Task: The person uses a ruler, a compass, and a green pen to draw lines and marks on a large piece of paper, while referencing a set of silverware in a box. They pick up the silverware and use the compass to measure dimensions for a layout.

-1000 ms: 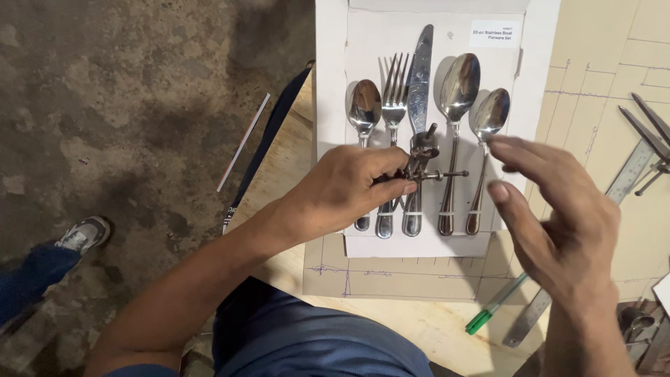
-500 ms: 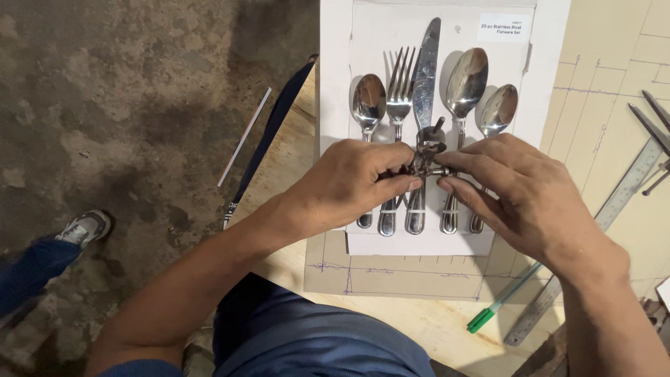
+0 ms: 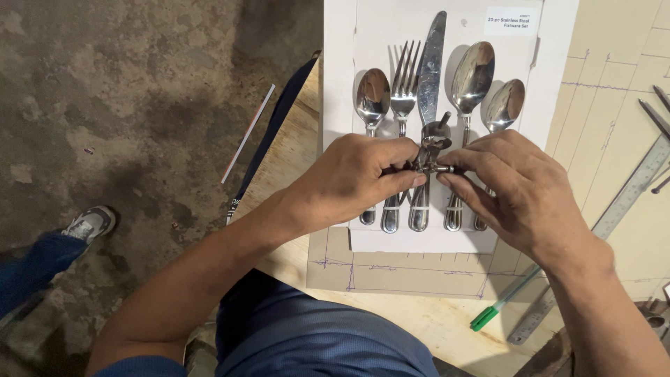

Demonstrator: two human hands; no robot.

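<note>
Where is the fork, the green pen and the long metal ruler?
fork (image 3: 403, 84), head view, on the tines.
green pen (image 3: 488, 318), head view, on its green cap end.
metal ruler (image 3: 628, 195), head view, on the middle of the flat blade.

The cutlery (image 3: 419, 98) was shiny silver steel, mirror-bright on the spoon bowls, and lay on a plain white card (image 3: 551, 77) with white bands across the handles. The small clamp (image 3: 433, 150) was dark grey metal with a silver pin. The bench (image 3: 621, 230) was pale tan wood marked with thin blue-purple ruled lines. The pen (image 3: 499, 307) was green, the ruler (image 3: 593, 237) dull grey steel. The floor (image 3: 139, 91) was mottled brown-grey concrete. The trousers (image 3: 307, 335) were blue, the shoe (image 3: 87, 225) grey and white.
</note>
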